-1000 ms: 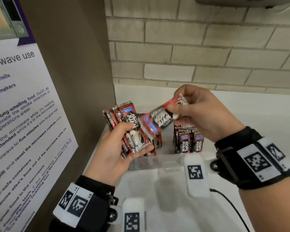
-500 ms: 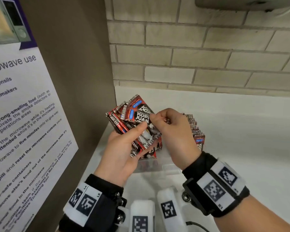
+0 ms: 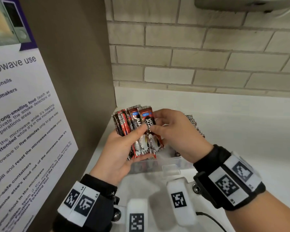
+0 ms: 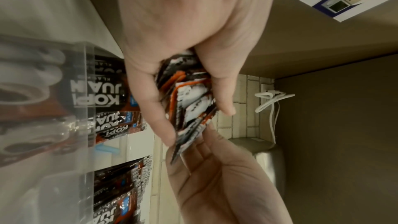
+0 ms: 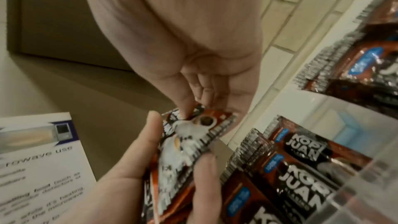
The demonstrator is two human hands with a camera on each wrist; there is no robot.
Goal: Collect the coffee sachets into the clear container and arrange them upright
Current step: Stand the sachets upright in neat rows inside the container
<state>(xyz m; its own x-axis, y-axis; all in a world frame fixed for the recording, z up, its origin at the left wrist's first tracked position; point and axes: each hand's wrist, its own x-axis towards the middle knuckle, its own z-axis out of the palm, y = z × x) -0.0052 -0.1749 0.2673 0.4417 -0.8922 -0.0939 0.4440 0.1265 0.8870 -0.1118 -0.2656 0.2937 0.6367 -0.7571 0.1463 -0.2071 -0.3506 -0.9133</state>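
Several red-and-black coffee sachets form a bundle (image 3: 141, 131) that my left hand (image 3: 132, 135) grips upright, thumb across the front, just above the clear container (image 3: 171, 164). My right hand (image 3: 164, 124) pinches the front sachet of that bundle between thumb and fingers. More sachets (image 3: 193, 121) stand upright in the container behind my right hand. The left wrist view shows my left hand (image 4: 193, 40) curled round the bundle (image 4: 189, 105), with the container wall (image 4: 43, 108) beside it. In the right wrist view, the bundle (image 5: 187, 142) is close to the standing sachets (image 5: 301, 168).
A brown cabinet side (image 3: 74, 64) with a microwave notice (image 3: 23, 114) stands close on the left. A brick wall (image 3: 208, 56) rises behind the white counter (image 3: 241, 131). A black cable (image 3: 209, 216) trails at the lower right, and a grey fixture (image 3: 241, 4) hangs overhead.
My right hand brought a single sachet down and left onto the bundle in my left hand. The fanned sachets are now squared up, and both hands sit close together.
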